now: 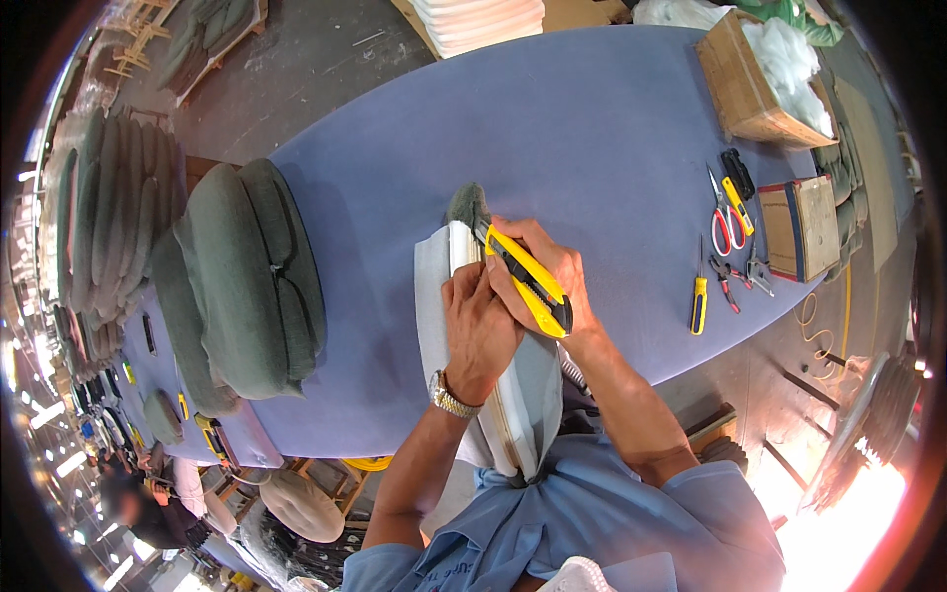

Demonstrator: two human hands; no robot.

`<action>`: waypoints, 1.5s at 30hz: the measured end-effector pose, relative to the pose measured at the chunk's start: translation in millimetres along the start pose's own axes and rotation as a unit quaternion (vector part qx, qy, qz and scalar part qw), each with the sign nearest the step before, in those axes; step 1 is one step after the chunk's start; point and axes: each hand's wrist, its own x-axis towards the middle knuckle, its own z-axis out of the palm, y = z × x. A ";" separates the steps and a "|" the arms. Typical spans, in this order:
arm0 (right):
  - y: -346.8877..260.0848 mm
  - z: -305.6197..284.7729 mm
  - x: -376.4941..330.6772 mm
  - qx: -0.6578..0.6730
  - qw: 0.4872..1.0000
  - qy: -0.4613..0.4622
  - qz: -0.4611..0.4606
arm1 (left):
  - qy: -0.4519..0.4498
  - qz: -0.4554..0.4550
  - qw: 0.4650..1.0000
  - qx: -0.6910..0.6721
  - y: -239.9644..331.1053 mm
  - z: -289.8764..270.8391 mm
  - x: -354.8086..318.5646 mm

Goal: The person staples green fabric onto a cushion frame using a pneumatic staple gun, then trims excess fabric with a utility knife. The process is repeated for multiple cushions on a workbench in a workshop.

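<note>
A long upholstered panel [521, 395], white foam wrapped in grey-white lining with a dark green fabric end [467, 205], stands on edge on the blue table [592, 128] and leans against my body. My right hand [552, 271] grips a yellow and black utility knife [525, 278], its tip at the panel's top edge near the green end. My left hand [476, 331], with a metal wristwatch, presses on the panel's top edge just beside the knife.
Green cushions [247, 281] are piled at the table's left, more stacked beyond [109, 217]. To the right lie a yellow screwdriver [698, 301], red scissors [728, 222], pliers [735, 276], a small box [801, 227] and a cardboard box of white stuffing [764, 79].
</note>
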 end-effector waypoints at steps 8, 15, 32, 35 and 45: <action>-4.1 -8.3 -0.9 -0.014 1.000 -0.028 0.002 | -0.005 -0.008 1.000 -0.022 2.9 -5.0 0.9; -5.1 -18.3 -8.7 0.089 0.995 0.013 -0.040 | 0.012 0.015 0.999 -0.026 7.6 -20.4 7.3; -18.1 -1.4 14.0 -0.097 0.986 -0.021 -0.136 | 0.106 -0.377 0.742 -0.544 4.4 -86.3 -4.5; 4.8 10.9 18.2 -0.092 0.994 0.009 -0.057 | 0.111 -0.373 0.778 -0.493 -1.2 -89.4 -1.9; 23.7 27.3 24.1 0.022 0.996 0.055 0.070 | -0.039 -0.208 0.968 -0.132 -7.7 -69.2 17.2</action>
